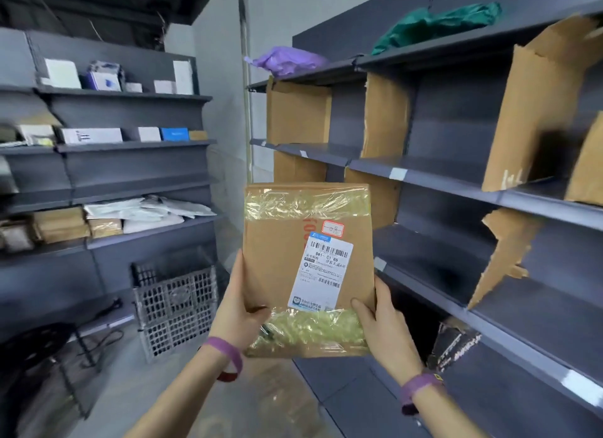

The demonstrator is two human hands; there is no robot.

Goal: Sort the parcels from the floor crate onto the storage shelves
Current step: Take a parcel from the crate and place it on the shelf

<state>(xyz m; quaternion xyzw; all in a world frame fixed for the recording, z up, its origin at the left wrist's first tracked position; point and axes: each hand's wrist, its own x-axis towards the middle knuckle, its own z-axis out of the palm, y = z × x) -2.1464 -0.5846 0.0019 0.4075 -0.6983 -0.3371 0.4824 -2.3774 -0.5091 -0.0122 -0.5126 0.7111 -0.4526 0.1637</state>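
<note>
Fingers (381, 286) of our left hand (236, 310) and right hand (386, 326) wrap behind the parcel (280, 261) with thumbs pressed on its front, clamping its lower corners at 7 and 5 o'clock. Item: flat rectangular brown cardboard parcel, which we hold upright in mid-air at centre. Crinkled glossy yellow tape (306, 204) bands top and bottom; white barcode label (323, 271); small red-bordered sticker (332, 229). At 3 o'clock: grey metal shelves (456, 173) with torn cardboard dividers (297, 114). At 8 o'clock: grey lattice crate (176, 307) on the floor.
</note>
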